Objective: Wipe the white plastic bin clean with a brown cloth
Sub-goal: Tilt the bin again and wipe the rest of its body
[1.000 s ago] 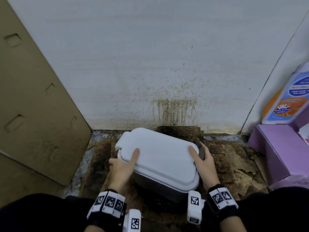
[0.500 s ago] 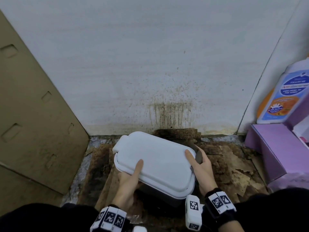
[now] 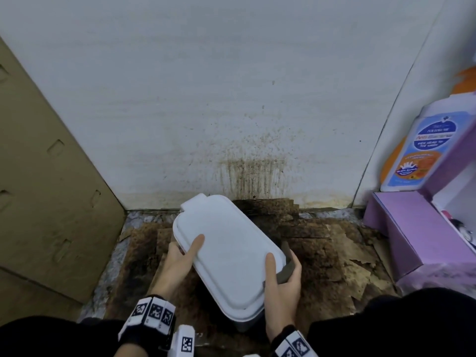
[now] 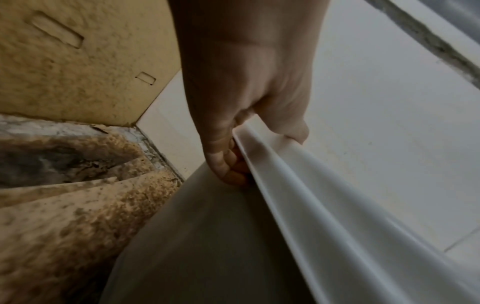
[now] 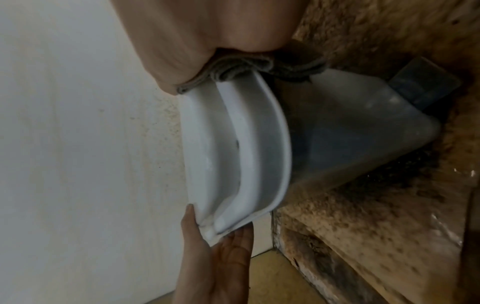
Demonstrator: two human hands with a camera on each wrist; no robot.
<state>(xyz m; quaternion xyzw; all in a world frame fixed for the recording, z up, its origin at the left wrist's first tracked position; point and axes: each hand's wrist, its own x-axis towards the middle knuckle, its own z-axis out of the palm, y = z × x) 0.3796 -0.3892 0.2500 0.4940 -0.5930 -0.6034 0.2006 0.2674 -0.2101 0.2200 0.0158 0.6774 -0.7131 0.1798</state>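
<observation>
The white plastic bin (image 3: 226, 256) has a white lid and a greyish body, and sits slanted over stained cardboard by the wall. My left hand (image 3: 184, 249) grips its left rim, thumb on the lid and fingers curled under the rim (image 4: 306, 197). My right hand (image 3: 280, 282) grips the right side, thumb on the lid. Its fingers press the folded brown cloth (image 3: 287, 265) against the bin's wall. In the right wrist view the cloth (image 5: 246, 65) is bunched between palm and lid edge (image 5: 233, 154). There the bin's body (image 5: 350, 133) looks tilted, with the left hand (image 5: 215, 257) at the far end.
A white wall (image 3: 231, 99) with brown splashes stands right behind the bin. A cardboard panel (image 3: 51, 189) closes off the left side. At the right are a purple box (image 3: 412, 228) and a detergent bottle (image 3: 422, 148). Dirty torn cardboard (image 3: 334, 266) covers the floor.
Both hands have turned the bin, so its near end now points more toward me. My left hand has moved from the near edge to the left rim. The right hand stays on the cloth.
</observation>
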